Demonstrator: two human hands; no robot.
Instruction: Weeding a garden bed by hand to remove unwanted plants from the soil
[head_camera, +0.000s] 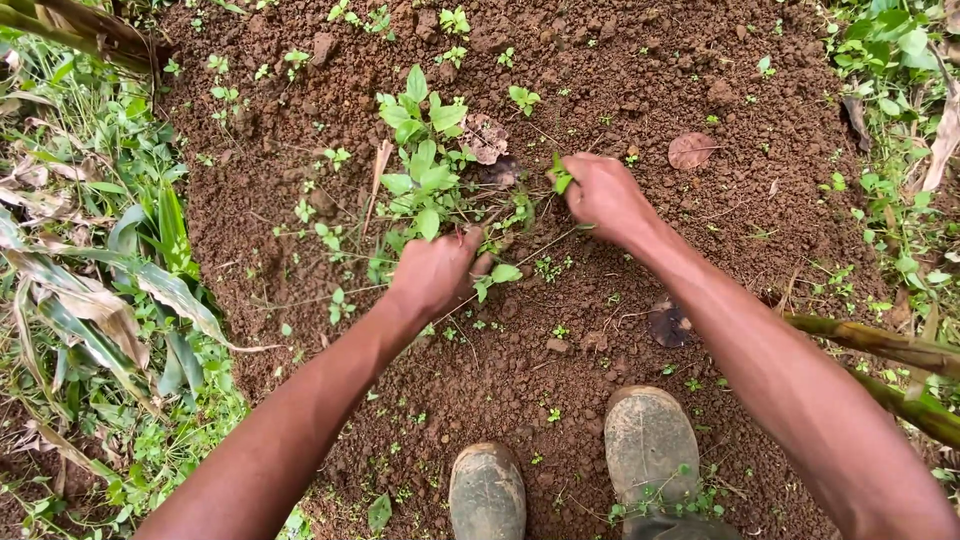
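My left hand (432, 275) is clenched low around the stems of the leafy green weed (422, 170), down where they meet the loose red-brown soil (600, 90), and my right hand (603, 195) is pinched shut on a small green sprig (561, 176) just beside the same clump. The weed stands in the middle of the bare patch, straight ahead of my two muddy boots (650, 440). I judge it light and soft: thin stems that would snap if taken high among the leaves, so the base is the place for my grip, close to the roots. The crumbly earth looks as if it gives easily, though the leaves may be slick. A dry brown leaf (690, 150) lies near on the right, well apart from my hands. The open ground reaches all around the clump, dotted with tiny seedlings; tall grass blades (120, 290) hem the left edge, more greenery the right, and a thick stalk (880, 345) slants in beside my right forearm, narrowing the room there.
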